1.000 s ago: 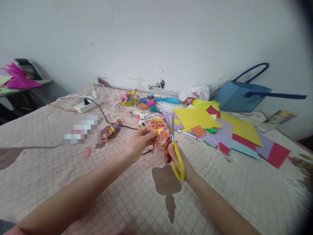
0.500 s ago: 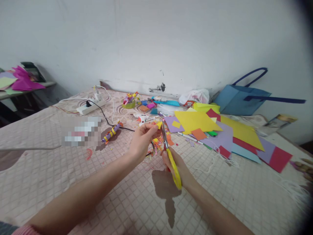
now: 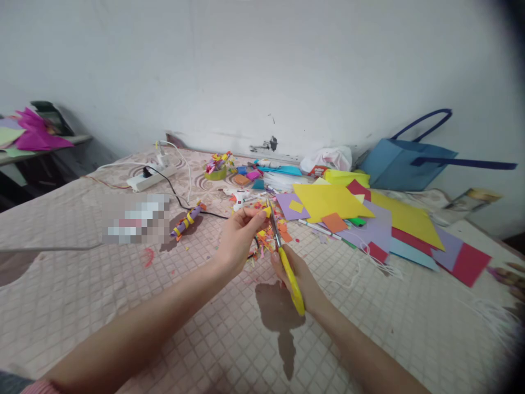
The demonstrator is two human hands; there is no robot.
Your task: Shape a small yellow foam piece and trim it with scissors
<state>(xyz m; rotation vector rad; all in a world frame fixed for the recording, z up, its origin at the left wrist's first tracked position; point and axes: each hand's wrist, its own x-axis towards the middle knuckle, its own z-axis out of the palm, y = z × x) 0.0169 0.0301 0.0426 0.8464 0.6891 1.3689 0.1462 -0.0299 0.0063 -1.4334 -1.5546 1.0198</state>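
My left hand (image 3: 240,235) pinches a small piece of yellow paper (image 3: 267,212) between thumb and fingers. Just to its right, my right hand (image 3: 297,273) is wrapped round the yellow handles of a pair of scissors (image 3: 293,282). The blades point away from me and stand right beside the edge of the yellow piece; whether they touch it I cannot tell. Beneath the hands lie colourful paper scraps (image 3: 268,238). A white glue gun (image 3: 238,198) rests just past my left hand, partly hidden by it.
Sheets of coloured paper (image 3: 332,202) spread over the right of the table, near white string (image 3: 383,265) and a blue bag (image 3: 406,161). A purple and yellow paper roll (image 3: 187,221) lies left of my hands. Behind it are a power strip (image 3: 150,178) and a decorated green bowl (image 3: 216,174).
The yellow piece shows a smaller, blunter tip than before, with the scissor blades still alongside it. Both hands keep nearly the same place; the view has shifted slightly.
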